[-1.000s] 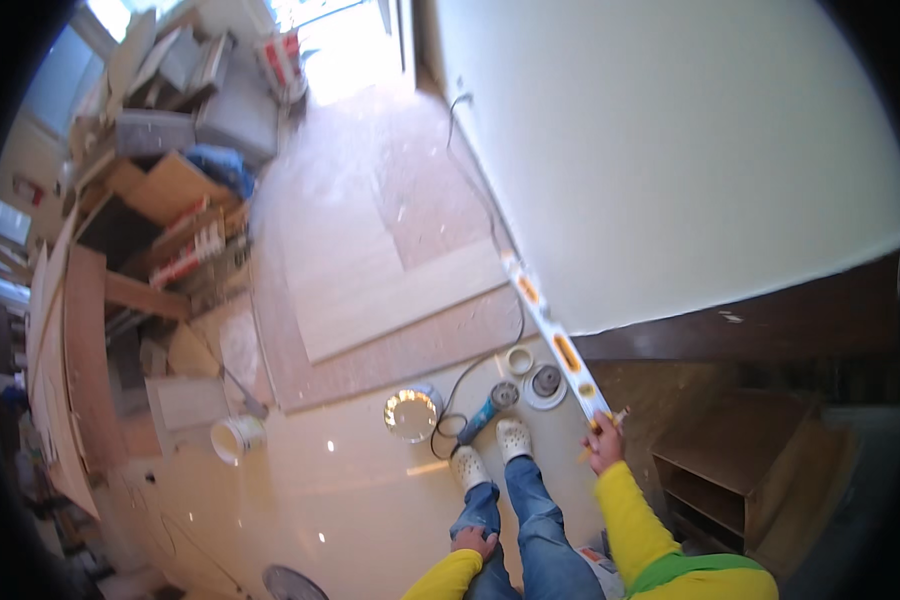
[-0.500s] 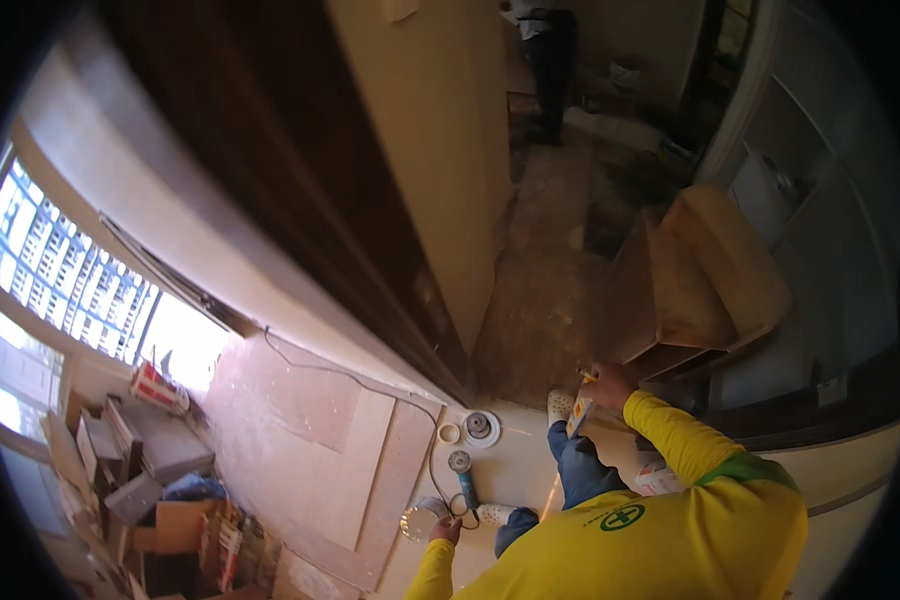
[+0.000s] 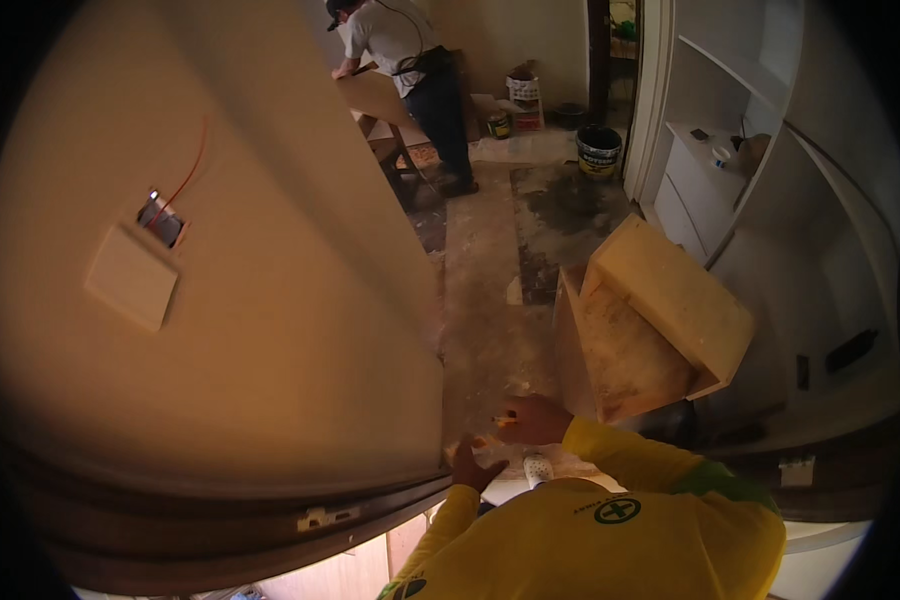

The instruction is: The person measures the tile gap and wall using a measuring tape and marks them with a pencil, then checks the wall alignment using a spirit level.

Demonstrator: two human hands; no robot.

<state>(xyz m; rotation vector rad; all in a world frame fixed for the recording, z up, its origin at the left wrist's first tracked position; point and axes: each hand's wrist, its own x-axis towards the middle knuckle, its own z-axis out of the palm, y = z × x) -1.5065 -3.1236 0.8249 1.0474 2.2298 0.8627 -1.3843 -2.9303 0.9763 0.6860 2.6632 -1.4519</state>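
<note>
My right hand [image 3: 538,420], in a yellow sleeve, is closed around a small, slim orange-and-whitish object [image 3: 505,420] whose kind I cannot make out. My left hand [image 3: 477,467] is in front of it and lower left, thumb apart from the fingers, near the wall's end. A small orange spot shows by its fingertips; whether it touches them is unclear. Beneath my hands is a dusty brown floor [image 3: 490,345], with my light, perforated shoe [image 3: 538,468] just below. An open wooden box [image 3: 660,320] stands tilted right of my right hand.
A beige wall [image 3: 300,300] fills the left, with a hanging cover plate [image 3: 132,278] and exposed wire. Another person [image 3: 410,60] bends over a board at the back. A black bucket [image 3: 598,152] stands beyond the box. White shelving [image 3: 700,190] lines the right; a dark doorframe [image 3: 200,540] crosses below.
My view has swung from the bright room with the grinder to the darker room ahead. My left hand has moved from beside the grinder's cord towards my right hand, which has also shifted left.
</note>
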